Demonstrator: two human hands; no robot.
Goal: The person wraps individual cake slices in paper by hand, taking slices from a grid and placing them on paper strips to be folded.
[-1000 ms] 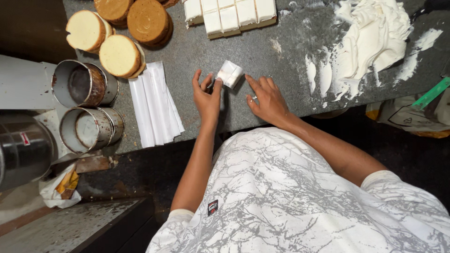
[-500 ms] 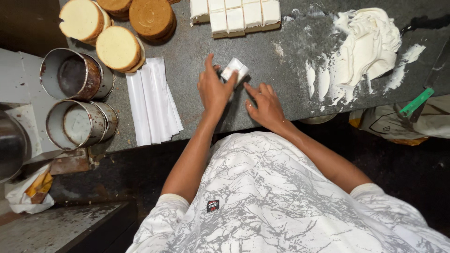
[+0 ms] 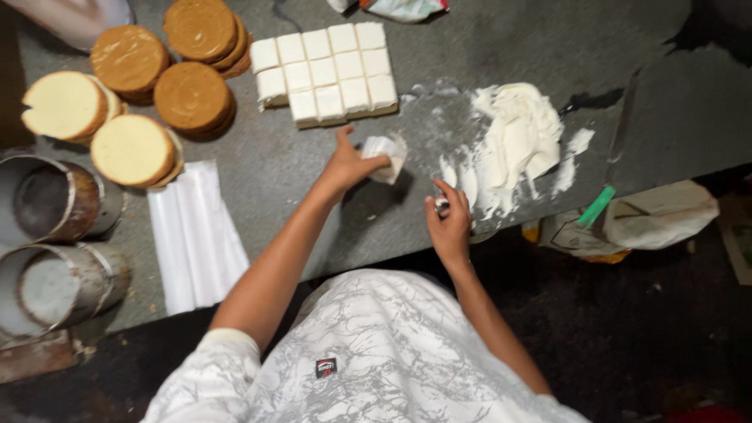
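Observation:
My left hand (image 3: 347, 166) reaches forward over the grey counter (image 3: 266, 168) and grips a small white cake square (image 3: 387, 148), partly wrapped in a clear film. It sits just below a block of several white-iced cake squares (image 3: 325, 69). My right hand (image 3: 451, 225) rests at the counter's front edge with fingers curled together. It lies beside a smeared pile of white cream (image 3: 513, 139), and nothing shows clearly in it.
Round sponge cakes, pale (image 3: 133, 149) and brown-topped (image 3: 192, 95), lie at the back left. Two round metal tins (image 3: 47, 202) (image 3: 48, 286) stand at the left edge beside white sheets (image 3: 196, 235). A green-handled tool (image 3: 597, 206) and a paper bag (image 3: 659, 213) hang off the counter's right front.
The view has shifted left. My left hand has carried the white square closer to the block of squares. My right hand has curled its fingers and moved toward the cream.

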